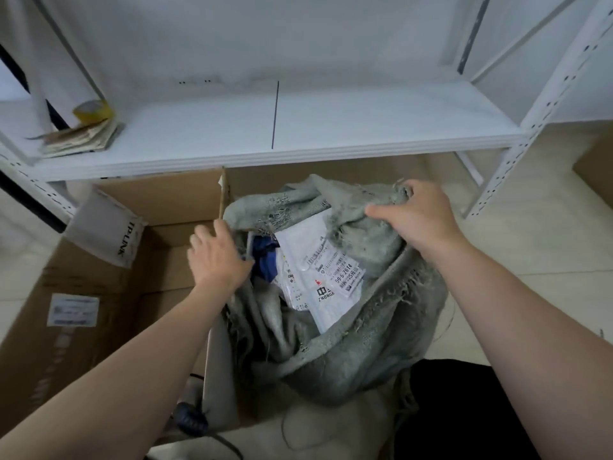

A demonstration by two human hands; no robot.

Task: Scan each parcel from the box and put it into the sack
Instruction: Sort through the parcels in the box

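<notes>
sack (348,340) mouth open beneath shelf (232,134)

floor (530,260): cardboard box (83,293); white shelf (331,127): paper stack (81,139), tape roll (93,110), left end

A white shelf (365,127) on perforated white uprights (517,161) stands against a pale wall (248,34). At its far left lie a yellowish roll of tape (93,110) and a stack of papers (83,137). To the right, the floor (530,247) is pale tile.

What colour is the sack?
The sack is grey-green, best seen in the head view.
</notes>
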